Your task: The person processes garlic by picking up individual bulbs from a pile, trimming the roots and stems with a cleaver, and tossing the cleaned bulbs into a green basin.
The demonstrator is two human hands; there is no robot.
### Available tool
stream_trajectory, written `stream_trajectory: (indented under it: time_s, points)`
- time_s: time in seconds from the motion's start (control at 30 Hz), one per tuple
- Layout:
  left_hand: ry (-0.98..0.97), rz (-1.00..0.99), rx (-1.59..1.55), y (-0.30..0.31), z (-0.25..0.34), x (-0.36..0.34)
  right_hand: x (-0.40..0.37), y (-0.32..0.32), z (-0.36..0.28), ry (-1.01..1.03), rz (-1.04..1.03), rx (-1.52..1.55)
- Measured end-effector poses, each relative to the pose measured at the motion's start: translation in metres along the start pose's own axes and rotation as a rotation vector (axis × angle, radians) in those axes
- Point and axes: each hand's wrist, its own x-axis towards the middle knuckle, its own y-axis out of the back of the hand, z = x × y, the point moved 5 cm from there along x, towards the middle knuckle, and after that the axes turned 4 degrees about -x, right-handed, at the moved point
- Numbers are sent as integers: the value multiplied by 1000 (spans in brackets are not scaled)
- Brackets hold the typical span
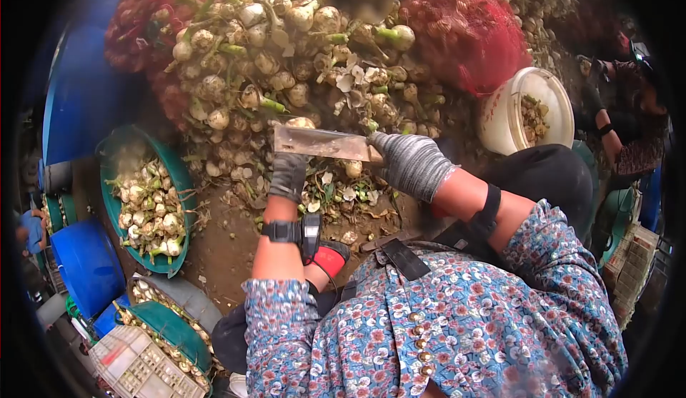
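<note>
My right hand, in a grey knit glove, is closed around the handle of a cleaver. Its broad, dirt-streaked blade lies level across the front of my gloved left hand. Just above the blade shows the pale top of a garlic bulb, which my left hand appears to grip; the blade covers most of those fingers. Beyond both hands rises a large heap of garlic bulbs, several with cut green stems. Loose skins and stem trimmings lie on the ground below the blade.
At left stands a green basin of garlic, with a blue tub and white crate nearby. Right of the heap are a red mesh sack and a tilted white bucket. Another person sits at far right.
</note>
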Motion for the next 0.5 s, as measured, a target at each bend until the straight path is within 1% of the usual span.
stream_trajectory:
  time_s: [0.1, 0.17, 0.23, 0.3, 0.37, 0.4, 0.43, 0.5]
  points:
    - [-273, 1, 73, 5, 24, -46, -5, 1, -10, 96, 5, -59]
    - [-380, 11, 116, 12, 31, -72, -13, 2, -19, 161, 3, -81]
    - [-422, 56, 55, 21, 39, -89, -21, 5, -28, 217, -17, -82]
    - [-420, 183, 23, 36, 60, -105, -31, 9, -34, 247, -7, -97]
    - [-381, 382, 69, 49, 82, -120, -39, 11, -39, 284, 9, -87]
    - [-414, 371, 91, 50, 84, -122, -41, 8, -39, 325, 31, -88]
    - [-448, 361, 113, 51, 87, -124, -44, 8, -41, 324, 28, -83]
    - [-402, 323, -128, 51, 94, -125, -49, 7, -43, 315, 21, -70]
